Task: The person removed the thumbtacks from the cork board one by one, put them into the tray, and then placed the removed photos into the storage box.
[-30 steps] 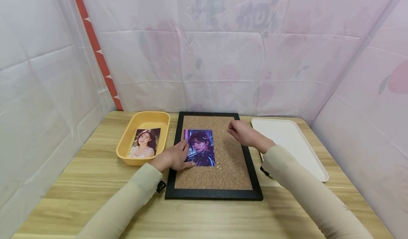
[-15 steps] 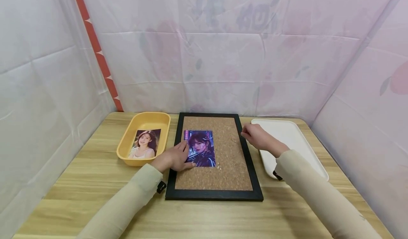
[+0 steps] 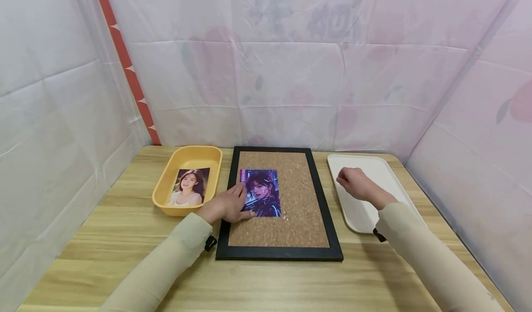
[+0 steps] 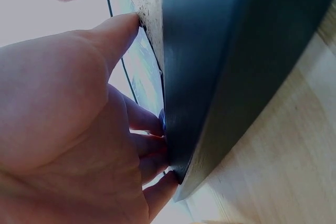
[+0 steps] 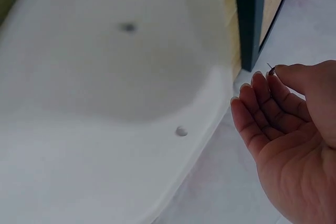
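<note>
My left hand point(image 3: 226, 206) rests on the left side of the framed cork board point(image 3: 299, 229). Its fingers and thumb press the left edge of a purple-blue picture card point(image 3: 262, 194) lying flat on the cork. In the left wrist view, fingertips point(image 4: 168, 179) touch the board's black frame. Over the white tray point(image 3: 365, 219) hovers my right hand point(image 3: 356, 182). In the right wrist view, thumb and forefinger pinch a small dark push pin point(image 5: 271, 70), its thin needle sticking up. Lying in the tray are a blurred dark bit point(image 5: 127, 27) and a pale round bit point(image 5: 181, 130).
A yellow bin point(image 3: 166, 189) stands left of the board, with a portrait photo point(image 3: 190, 188) inside. Tiny white specks point(image 3: 285, 218) lie on the cork below the card's corner. Pale curtains surround the wooden table point(image 3: 124, 238) at the back and sides.
My right hand has moved right, from above the cork across the frame to over the white tray. The left hand and the picture card have kept their places.
</note>
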A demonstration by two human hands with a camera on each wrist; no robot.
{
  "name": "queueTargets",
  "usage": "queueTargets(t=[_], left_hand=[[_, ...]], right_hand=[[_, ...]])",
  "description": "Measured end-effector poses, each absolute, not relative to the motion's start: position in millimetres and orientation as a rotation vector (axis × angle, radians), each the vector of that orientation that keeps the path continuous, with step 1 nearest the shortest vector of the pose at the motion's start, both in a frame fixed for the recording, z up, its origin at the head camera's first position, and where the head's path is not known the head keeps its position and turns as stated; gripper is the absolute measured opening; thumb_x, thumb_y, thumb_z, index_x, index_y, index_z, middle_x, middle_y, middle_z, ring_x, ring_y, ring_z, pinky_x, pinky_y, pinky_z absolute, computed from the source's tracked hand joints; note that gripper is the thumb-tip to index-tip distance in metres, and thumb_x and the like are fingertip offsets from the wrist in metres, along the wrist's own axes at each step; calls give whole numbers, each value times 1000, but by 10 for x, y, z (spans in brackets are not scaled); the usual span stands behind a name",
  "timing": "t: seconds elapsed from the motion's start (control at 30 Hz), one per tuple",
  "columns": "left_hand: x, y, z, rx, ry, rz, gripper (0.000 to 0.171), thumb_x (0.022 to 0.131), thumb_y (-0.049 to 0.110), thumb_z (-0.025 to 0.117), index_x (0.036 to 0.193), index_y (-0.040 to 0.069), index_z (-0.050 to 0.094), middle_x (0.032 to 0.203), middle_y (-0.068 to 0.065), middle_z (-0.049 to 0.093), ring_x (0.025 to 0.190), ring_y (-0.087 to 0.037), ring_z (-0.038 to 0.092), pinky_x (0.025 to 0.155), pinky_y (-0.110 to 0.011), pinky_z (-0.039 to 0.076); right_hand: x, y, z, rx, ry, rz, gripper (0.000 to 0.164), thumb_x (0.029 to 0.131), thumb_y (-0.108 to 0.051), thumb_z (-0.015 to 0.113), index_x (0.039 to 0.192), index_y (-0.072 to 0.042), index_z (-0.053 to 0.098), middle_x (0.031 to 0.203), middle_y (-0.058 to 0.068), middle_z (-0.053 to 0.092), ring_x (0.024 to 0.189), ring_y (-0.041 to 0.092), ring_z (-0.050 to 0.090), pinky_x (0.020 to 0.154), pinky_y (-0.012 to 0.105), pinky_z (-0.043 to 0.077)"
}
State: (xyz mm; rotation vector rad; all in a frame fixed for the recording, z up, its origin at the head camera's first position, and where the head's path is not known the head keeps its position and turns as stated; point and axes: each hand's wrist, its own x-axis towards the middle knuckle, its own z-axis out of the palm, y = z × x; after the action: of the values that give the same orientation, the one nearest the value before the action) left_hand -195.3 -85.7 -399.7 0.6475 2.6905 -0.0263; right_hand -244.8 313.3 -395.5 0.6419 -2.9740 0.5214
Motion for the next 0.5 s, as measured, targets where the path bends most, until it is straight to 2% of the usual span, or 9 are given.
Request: queueTargets(t=[0.5], left_hand=[[-1961, -858, -4010, 653, 2683, -10, 87, 104, 55, 48, 159, -7, 23, 169, -23, 11, 157, -36, 13, 126, -43, 19]], right_hand=[[-2437, 3474, -4113, 570, -3040, 437, 11, 96, 0, 61, 93, 9, 67, 80, 13, 67, 71, 23, 59, 68, 42, 51]])
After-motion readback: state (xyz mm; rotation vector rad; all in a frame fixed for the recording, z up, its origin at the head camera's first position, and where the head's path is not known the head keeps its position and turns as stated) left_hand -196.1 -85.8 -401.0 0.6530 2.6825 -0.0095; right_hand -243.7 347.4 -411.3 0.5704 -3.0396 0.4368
